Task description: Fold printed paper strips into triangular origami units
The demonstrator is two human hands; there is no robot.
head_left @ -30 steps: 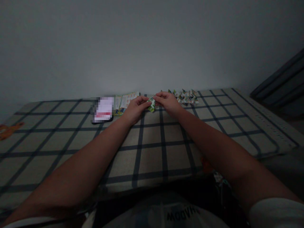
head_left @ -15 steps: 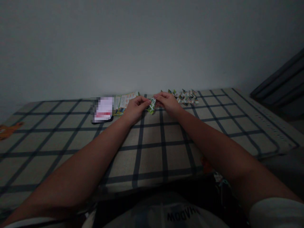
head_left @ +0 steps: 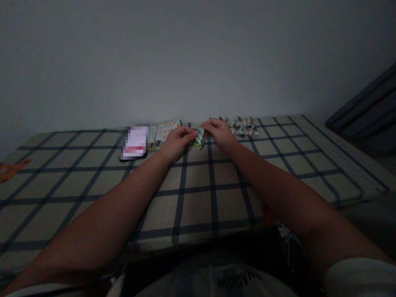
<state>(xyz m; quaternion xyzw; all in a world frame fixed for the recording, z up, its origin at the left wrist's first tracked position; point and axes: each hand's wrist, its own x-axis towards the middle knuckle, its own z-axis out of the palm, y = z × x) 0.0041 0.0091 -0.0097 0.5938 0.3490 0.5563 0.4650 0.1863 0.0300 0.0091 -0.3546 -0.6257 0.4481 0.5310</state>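
A small folded piece of green and white printed paper (head_left: pixel 199 139) is pinched between my two hands, just above the checked cloth. My left hand (head_left: pixel 178 141) grips its left side between thumb and forefinger. At the upper right corner, my right hand (head_left: pixel 219 133) holds it with closed fingertips. Behind my right hand lies a group of folded paper pieces (head_left: pixel 244 126), several of them, with pointed corners. To the left of my left hand rests a printed leaflet (head_left: pixel 165 131) in green, white and orange, partly covered by that hand.
A phone (head_left: pixel 134 142) with a bright, blurred-out screen lies left of the leaflet. The checked tablecloth (head_left: pixel 198 173) covers the table, which meets a grey wall (head_left: pixel 198 62) at the back. Dark folded fabric (head_left: pixel 368 107) stands at the far right.
The folded paper has shifted and turned very slightly between my fingers. Both hands keep their pinch on it, nearly in the same place.
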